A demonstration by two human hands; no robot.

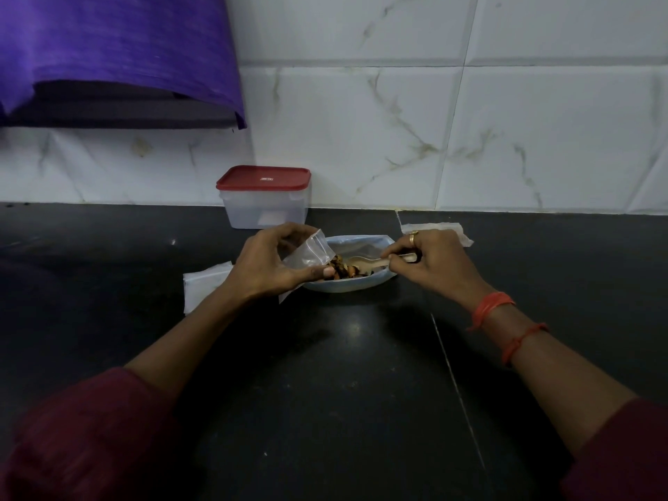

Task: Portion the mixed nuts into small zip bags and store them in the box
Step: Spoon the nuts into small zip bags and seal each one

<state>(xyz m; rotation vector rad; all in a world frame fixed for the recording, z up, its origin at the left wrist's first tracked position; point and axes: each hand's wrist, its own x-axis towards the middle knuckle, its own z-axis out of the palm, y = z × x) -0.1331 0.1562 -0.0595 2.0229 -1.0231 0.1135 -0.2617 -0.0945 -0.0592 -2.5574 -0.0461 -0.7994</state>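
Observation:
A pale blue bowl (356,285) with mixed nuts (341,271) sits on the black counter. My left hand (269,263) pinches a small clear zip bag (311,249) at the bowl's left rim, its mouth turned toward the nuts. My right hand (430,262) grips a pale plastic spoon (365,261) whose head lies in the bowl near the bag. A clear box with a red lid (265,197) stands shut against the wall behind the bowl.
More empty zip bags lie flat on the counter, one pile left of the bowl (204,289) and one behind my right hand (432,227). A purple cloth (115,56) hangs at the upper left. White marble tiles back the black counter (343,374).

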